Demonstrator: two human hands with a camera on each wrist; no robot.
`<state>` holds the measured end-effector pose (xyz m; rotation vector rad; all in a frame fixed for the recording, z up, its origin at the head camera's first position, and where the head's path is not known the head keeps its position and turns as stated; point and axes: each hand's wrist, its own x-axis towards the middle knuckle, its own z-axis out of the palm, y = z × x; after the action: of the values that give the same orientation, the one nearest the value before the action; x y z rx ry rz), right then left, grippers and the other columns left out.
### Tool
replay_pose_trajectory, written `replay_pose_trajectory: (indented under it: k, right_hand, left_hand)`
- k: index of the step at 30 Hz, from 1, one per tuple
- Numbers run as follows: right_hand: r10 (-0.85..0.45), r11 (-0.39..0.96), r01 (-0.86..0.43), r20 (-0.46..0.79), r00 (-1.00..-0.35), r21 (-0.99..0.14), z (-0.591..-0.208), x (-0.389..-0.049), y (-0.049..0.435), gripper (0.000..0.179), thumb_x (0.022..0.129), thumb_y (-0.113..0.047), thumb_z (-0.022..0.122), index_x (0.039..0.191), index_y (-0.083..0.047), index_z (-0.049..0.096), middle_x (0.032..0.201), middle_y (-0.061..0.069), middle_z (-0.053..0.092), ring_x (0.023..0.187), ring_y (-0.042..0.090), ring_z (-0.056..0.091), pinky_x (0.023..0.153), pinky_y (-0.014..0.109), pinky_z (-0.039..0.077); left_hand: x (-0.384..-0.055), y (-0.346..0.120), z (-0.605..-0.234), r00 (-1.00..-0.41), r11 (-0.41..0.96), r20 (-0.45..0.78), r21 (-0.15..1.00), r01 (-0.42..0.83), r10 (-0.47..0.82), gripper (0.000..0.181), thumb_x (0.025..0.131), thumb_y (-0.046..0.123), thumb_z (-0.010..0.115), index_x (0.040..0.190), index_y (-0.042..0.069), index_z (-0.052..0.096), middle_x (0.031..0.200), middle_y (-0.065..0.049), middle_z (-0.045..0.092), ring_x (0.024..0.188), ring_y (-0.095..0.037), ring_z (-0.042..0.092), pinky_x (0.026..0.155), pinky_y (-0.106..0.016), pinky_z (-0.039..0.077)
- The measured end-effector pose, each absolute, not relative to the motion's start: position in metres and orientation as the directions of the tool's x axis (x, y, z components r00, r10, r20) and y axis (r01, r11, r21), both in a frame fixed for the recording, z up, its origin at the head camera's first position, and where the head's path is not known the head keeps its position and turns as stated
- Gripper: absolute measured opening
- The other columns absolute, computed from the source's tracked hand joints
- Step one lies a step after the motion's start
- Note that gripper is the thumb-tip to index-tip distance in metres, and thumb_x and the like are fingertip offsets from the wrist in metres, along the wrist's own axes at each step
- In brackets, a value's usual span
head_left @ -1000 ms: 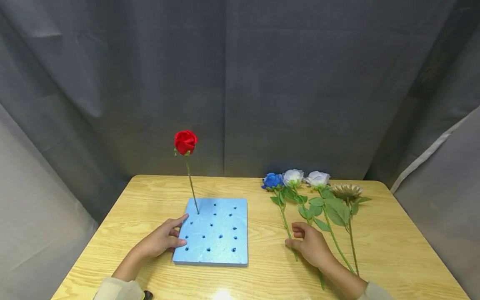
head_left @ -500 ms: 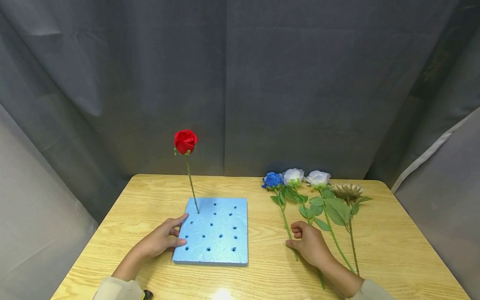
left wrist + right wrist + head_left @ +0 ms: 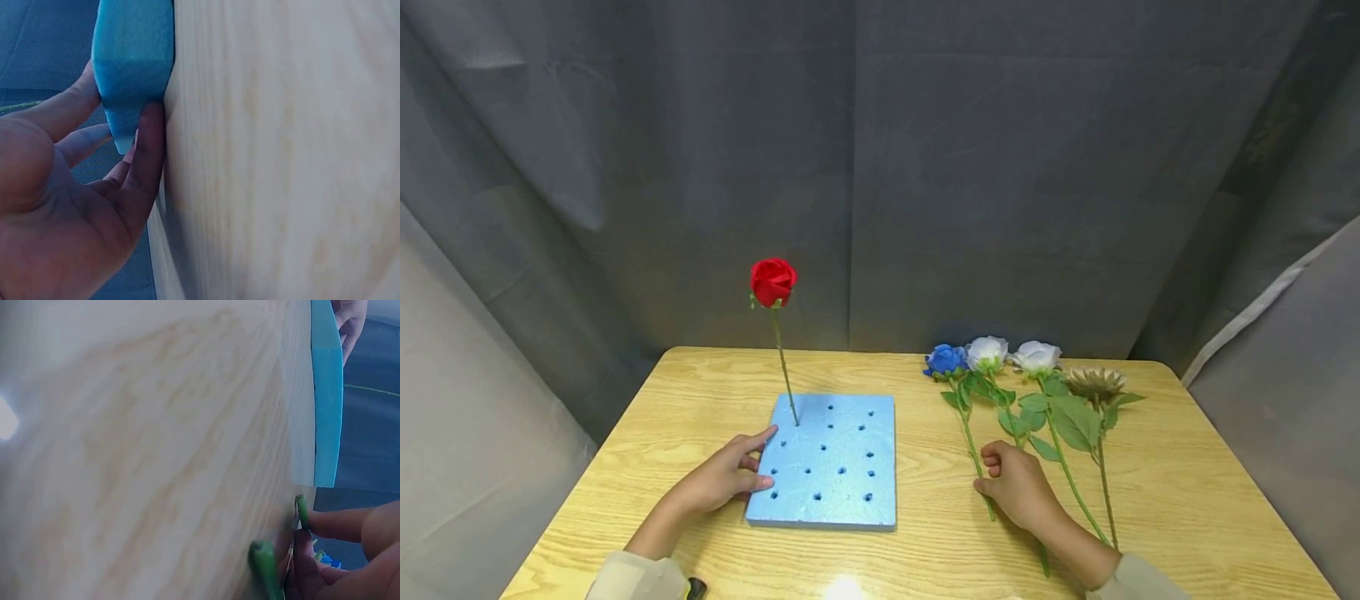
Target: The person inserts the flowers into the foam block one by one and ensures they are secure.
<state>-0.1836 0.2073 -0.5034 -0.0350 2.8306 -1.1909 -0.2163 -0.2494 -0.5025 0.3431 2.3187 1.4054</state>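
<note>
A blue foam block (image 3: 853, 450) with several holes lies on the table, and a red rose (image 3: 772, 283) stands in one of its far-left holes. My left hand (image 3: 721, 477) holds the block's left edge, thumb on top; in the left wrist view, fingers reach to the block's (image 3: 134, 56) side and lower edge. To the right lies a blue rose (image 3: 946, 361), its lower stem pinched between thumb and fingers of my right hand (image 3: 1018, 487). The right wrist view shows that stem's end (image 3: 302, 509) at the fingertips. The right hand partly hides a white rose's stem.
Beside the blue rose lie two white roses, one left (image 3: 987, 354) and one right (image 3: 1037, 357), then a beige-brown flower (image 3: 1094, 384) with broad leaves. All rest on the wooden table (image 3: 700, 567). Grey curtains (image 3: 1000, 167) hang behind and at both sides.
</note>
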Motion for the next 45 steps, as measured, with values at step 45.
replay_pose_trajectory:
  k: [45]
  right_hand:
    - [-0.164, 0.183, 0.279, -0.309, -0.937, -0.943, -0.493, -0.198, 0.211, 0.038, 0.097, 0.001, 0.068, 0.129, 0.018, 0.056, 0.114, 0.024, 0.068, 0.103, 0.03, 0.072, 0.087, 0.035, 0.061]
  left_hand:
    - [-0.216, -0.248, -0.502, -0.893, 0.473, -0.215, 0.881, -0.003, 0.396, 0.082, 0.096, 0.012, 0.075, 0.163, 0.007, 0.028, 0.136, -0.027, 0.04, 0.093, -0.023, 0.065, 0.073, -0.032, 0.061]
